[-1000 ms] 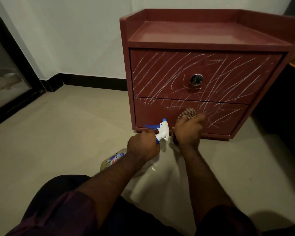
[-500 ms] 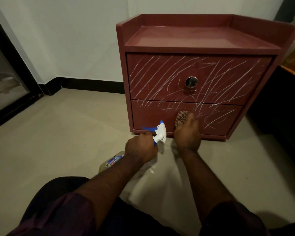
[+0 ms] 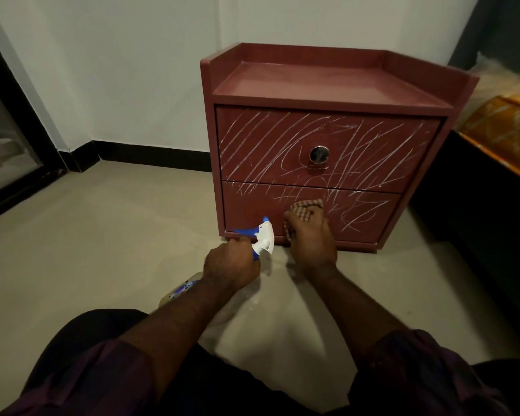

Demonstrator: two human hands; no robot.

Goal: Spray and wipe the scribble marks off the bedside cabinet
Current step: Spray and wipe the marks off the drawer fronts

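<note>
Right hand: the right hand (image 3: 311, 241) grips a bunched brown checked cloth (image 3: 305, 207), fingers curled round it, and presses it against the lower drawer (image 3: 252, 205) of the bedside cabinet (image 3: 327, 85); the cloth shows at 12 o'clock of the knuckles.
Left hand: the left hand (image 3: 230, 262) is curled round the neck of the spray bottle (image 3: 263, 237), just beside the right hand, at its 8 o'clock, and near the cabinet's foot.
Scribble marks: white scribble marks (image 3: 373, 151) cover the upper drawer around its round metal knob (image 3: 319, 154); on the lower drawer they lie along the top edge and from 12 to 3 o'clock of the cloth, while the part at 9 o'clock of it is bare red-brown.
Cabinet: it stands on the floor at 1 o'clock of the person, back to the wall.
Room: pale floor (image 3: 102, 220), white wall (image 3: 117, 70) with black skirting (image 3: 150, 154); a dark-framed glass door (image 3: 0, 145) at 9 o'clock, a bed with orange cover (image 3: 505, 127) at 3 o'clock.
Bottle axis: tilted, base toward 7 o'clock, white-and-blue head toward 1 o'clock, nozzle facing the lower drawer.
</note>
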